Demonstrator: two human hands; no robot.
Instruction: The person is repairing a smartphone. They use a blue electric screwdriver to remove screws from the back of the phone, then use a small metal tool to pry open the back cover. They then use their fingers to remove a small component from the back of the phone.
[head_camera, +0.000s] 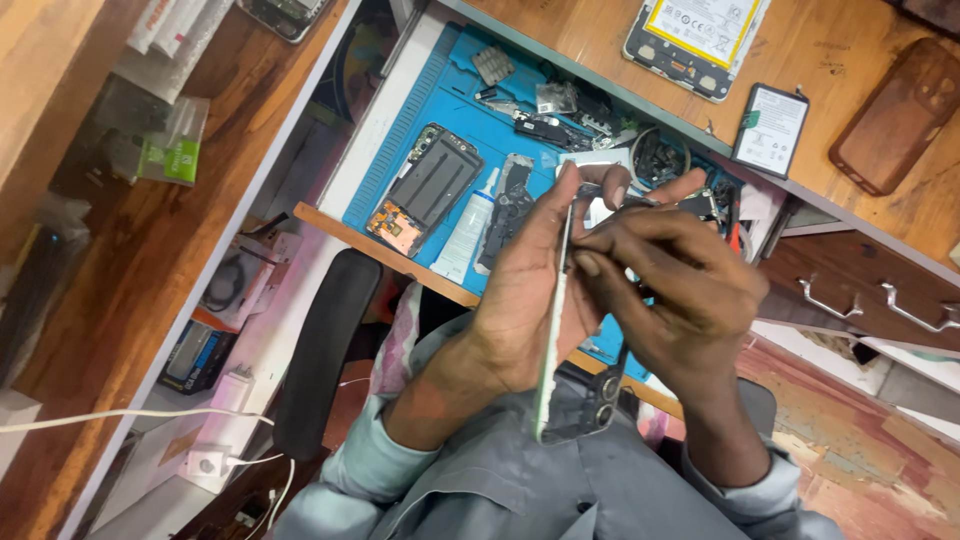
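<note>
My left hand (520, 290) grips an opened smartphone (560, 400) edge-on, its pale frame running from my fingertips down toward my lap, camera lenses showing at the lower end. My right hand (680, 290) pinches at the phone's upper edge; whether a small tool sits between those fingers is unclear. Both hands hover over the near edge of a blue repair mat (440, 110).
On the mat lie a dismantled phone body (425, 188), a white glue tube (467, 232), a dark phone part (505, 205) and several small parts. The wooden desk behind holds an open phone with battery (700, 35), a loose battery (770, 130) and a brown case (895, 115). Drawer handles (880, 300) are at right.
</note>
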